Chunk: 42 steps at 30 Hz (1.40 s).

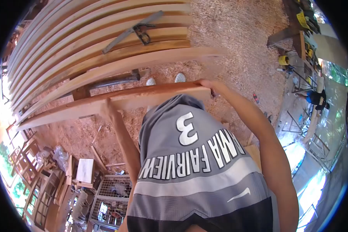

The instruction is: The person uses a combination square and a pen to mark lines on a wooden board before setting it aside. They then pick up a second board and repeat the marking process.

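Note:
A long wooden plank [154,92] stretches across in front of my waist, with a reddish upper edge and a paler near side. Its right end lies in my right hand [209,86], the fingers closed around the corner. Further left along the same plank, my left hand [110,110] grips its near side; this hand is slightly blurred and its fingertips are partly hidden. Beyond the plank, a combination square [137,31] rests on a row of pale boards [104,29] laid side by side.
Wood shavings cover the ground [236,46]. A wire rack [111,193] and a white-topped block [85,170] stand at lower left, near stacked wooden frames [36,189]. On the right are a workbench [284,36] and another person [319,99].

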Motion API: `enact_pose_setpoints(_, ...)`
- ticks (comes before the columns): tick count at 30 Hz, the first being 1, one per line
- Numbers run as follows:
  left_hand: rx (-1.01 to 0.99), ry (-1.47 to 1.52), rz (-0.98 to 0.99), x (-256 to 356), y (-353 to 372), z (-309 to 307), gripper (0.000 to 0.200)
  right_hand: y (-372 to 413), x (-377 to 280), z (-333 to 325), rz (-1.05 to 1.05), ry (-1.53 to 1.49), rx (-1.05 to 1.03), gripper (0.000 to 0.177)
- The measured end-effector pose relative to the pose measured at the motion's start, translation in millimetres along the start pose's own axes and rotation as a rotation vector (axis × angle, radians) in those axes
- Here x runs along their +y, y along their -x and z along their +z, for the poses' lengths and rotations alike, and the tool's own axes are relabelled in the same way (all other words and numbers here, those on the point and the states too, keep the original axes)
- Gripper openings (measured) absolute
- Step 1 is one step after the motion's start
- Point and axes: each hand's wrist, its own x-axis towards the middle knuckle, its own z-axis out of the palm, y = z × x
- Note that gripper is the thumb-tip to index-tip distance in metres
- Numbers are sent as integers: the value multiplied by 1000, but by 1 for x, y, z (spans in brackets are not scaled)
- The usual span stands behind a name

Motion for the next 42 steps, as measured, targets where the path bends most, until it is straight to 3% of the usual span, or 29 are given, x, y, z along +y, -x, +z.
enact_pose_setpoints(3, -76, 177, -62, -30, -36, 28, 51, 8, -13, -13, 21, 70, -64, 38)
enact_pose_setpoints(5, -69, 32, -91, -18, -27, 29, 57, 3, -20, -15, -10, 83, -182, 36)
enact_pose_setpoints(7, 15, -79, 24, -26, -39, 32, 60, 2, -23, -18, -29, 125, -184, 35)
enact_pose_setpoints(10, -14, 161, -16, -16, -29, 34, 68, 3, -24, -20, -32, 297, -4, 35)
enact_pose_setpoints(14, -17, -61, -52, 51, 20, 7, 75, -9, -17, -21, -164, 348, 336, 34)
enact_pose_setpoints(15, 72, -264, 208, 50, 24, -7, 73, -22, 0, -27, -290, 248, 393, 36)
enact_pose_setpoints(17, 170, -467, 489, 75, 35, -2, 72, -48, 34, -40, -559, 74, 472, 39)
enact_pose_setpoints(19, 372, -693, 915, 124, 62, 18, 61, -14, 61, -21, -648, -270, 599, 38)
enact_pose_setpoints(20, 120, -365, 946, 127, 38, 42, 48, -2, 74, -10, -738, -378, 673, 37)
enact_pose_setpoints(22, -307, -457, 592, 185, 63, 106, 40, 16, 94, 9, -679, -456, 676, 37)
enact_pose_setpoints(23, -347, -502, 735, 170, 37, 142, 40, 24, 102, 17, -614, -534, 683, 37)
enact_pose_setpoints(25, -362, -920, 883, 182, 33, 210, 48, 45, 104, 33, -648, -578, 712, 36)
enact_pose_setpoints(28, -370, -909, 1011, 171, 35, 254, 52, 50, 126, 66, -755, -643, 796, 32)
enact_pose_setpoints(30, -525, -790, 969, 169, 27, 261, 48, 50, 133, 77, -867, -688, 889, 28)
enact_pose_setpoints(32, -583, -583, 1095, 161, 24, 268, 37, 82, 112, 102, -929, -959, 945, 29)
enact_pose_setpoints(34, -744, -472, 1176, 156, 17, 276, 27, 87, 115, 121, -876, -988, 1029, 28)
enact_pose_setpoints(35, -740, -526, 1092, 175, 40, 265, 25, 85, 111, 132, -835, -1030, 1028, 29)
enact_pose_setpoints(37, -566, -738, 1052, 134, -8, 278, 22, 86, 90, 158, -870, -1157, 1068, 29)
enact_pose_setpoints(38, -582, -731, 1065, 141, -25, 287, 22, 90, 78, 168, -897, -1246, 1053, 30)
enact_pose_setpoints(40, -1081, -581, 602, 153, -45, 285, 18, 126, 52, 186, -905, -1258, 1035, 30)
enact_pose_setpoints(42, -1262, -268, 90, 185, -27, 273, 18, 137, 31, 204, -944, -1307, 984, 33)
